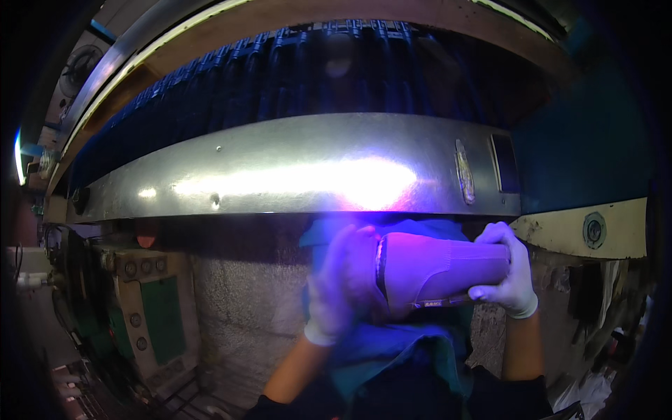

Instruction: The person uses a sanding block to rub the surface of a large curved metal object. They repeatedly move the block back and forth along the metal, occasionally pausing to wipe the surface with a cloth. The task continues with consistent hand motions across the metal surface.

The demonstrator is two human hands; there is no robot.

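A stitched boot (446, 268), tinted violet by the light, lies sideways in front of my body. My right hand (506, 278), in a pale glove, grips its right end with the thumb below and the fingers above. At the other end is my left hand (333, 294), also gloved and blurred. It overlaps that end of the boot, and its finger positions are unclear. A dark slit with a bright edge crosses the boot near the left hand. Along its lower side sits a small tag bearing writing. Behind the boot is a blue-green apron (388, 357) on my body.
A shiny metal ledge (294, 163) runs across just beyond my hands, with a dark row of hanging strips (294, 79) behind it. A cream panel with a round fitting (594, 230) stands at right. At left is a cabinet with knobs and a green panel (163, 320).
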